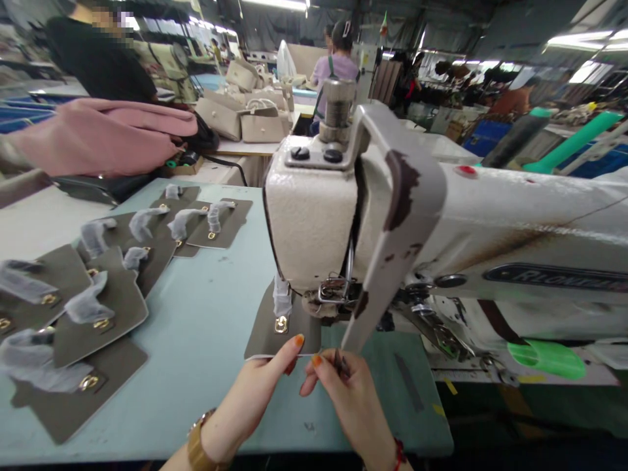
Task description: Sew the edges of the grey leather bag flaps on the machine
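Note:
A grey-brown leather panel [265, 335] lies partly beneath the head of a sewing machine [314, 216]. On it sit a gold clasp [281, 324] and a strap wrapped in whitish film [282, 297]. My left hand [260, 386] is closed on the panel's near edge, thumb on top and fingers tucked under. Just right of it, my right hand [346, 392] is closed around a small dark metal tool, perhaps thread snips [339, 361], mostly hidden by the fingers. Its fingertips are near the panel's front corner.
Several similar panels [110, 327] with wrapped straps overlap on the left of the pale blue-green tabletop [210, 366]. A grey metal guard arm [387, 261] slants down right of the needle area. Pink material [108, 137] and beige bags [265, 124] lie behind; two people work beyond.

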The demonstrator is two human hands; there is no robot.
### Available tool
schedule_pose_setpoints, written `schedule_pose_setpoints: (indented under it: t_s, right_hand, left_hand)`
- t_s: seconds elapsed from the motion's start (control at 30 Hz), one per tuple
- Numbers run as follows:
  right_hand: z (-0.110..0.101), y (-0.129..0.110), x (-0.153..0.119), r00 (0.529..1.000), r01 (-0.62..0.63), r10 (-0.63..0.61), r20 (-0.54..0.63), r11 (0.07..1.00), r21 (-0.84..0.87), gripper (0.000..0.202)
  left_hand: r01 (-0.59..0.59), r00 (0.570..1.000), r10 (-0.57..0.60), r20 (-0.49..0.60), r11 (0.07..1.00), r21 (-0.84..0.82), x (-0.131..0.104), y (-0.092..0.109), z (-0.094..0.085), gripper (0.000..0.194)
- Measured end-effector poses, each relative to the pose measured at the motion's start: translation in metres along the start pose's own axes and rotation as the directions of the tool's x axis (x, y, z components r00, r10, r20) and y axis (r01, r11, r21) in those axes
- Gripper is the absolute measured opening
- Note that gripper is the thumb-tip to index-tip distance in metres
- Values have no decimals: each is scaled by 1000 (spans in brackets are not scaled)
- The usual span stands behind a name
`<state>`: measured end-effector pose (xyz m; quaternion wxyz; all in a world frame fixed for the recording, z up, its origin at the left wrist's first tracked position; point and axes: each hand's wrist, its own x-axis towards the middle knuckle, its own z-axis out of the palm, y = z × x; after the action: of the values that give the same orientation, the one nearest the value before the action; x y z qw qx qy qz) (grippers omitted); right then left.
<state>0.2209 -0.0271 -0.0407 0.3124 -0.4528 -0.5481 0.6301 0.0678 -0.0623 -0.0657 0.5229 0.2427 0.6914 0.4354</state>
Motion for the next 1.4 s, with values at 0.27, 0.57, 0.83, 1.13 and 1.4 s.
schedule_pose_setpoints:
  t_s: [0.27, 0.57, 0.83, 1.13, 1.4]
  right_hand:
    - [3, 7, 14, 997, -80, 80, -17, 997, 3, 52]
    - [17, 1, 15, 993, -82, 82, -82, 997, 11, 46]
    - [10, 11, 12, 984, -179, 176, 39, 976, 126, 41]
    - [5, -1, 19, 966, -257, 252, 52, 953, 162, 44]
    - [5, -7, 22, 944, -330, 322, 75, 924, 195, 40]
  left_hand:
    - [-106, 993, 100, 66, 989, 107, -4, 17, 2, 37]
    - [-129, 985, 113, 128, 984, 125, 0, 11, -3, 45]
    - [113, 981, -95, 166, 988, -103, 4, 0, 4, 53]
    - [214, 932, -119, 342, 944, -252, 1, 9, 6, 53]
    - [258, 926, -124, 357, 899, -355, 5, 6, 6, 44]
